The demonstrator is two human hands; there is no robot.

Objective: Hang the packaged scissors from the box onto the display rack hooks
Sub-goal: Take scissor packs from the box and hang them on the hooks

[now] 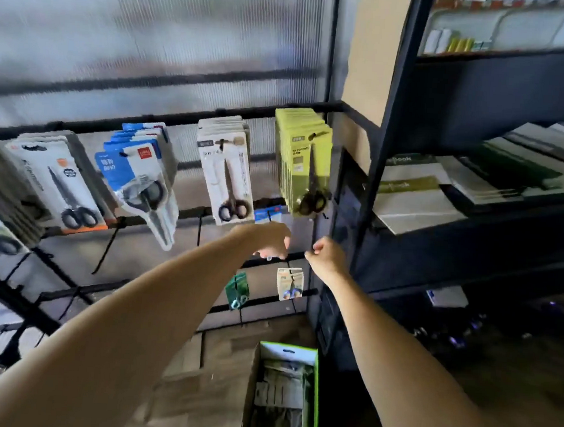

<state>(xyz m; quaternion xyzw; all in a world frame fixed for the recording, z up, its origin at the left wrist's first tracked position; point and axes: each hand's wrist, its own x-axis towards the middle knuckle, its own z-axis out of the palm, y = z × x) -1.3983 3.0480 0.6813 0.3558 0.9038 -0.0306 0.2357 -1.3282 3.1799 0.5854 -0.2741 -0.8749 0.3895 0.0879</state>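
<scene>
Both hands were raised to the display rack (167, 120) — the left hand (269, 240) and right hand (326, 254) curled, their contents indiscernible. Packaged scissors (305, 162) hung just above; the box (284, 395) sat on the floor below, beside dark shelving (479, 209).
</scene>
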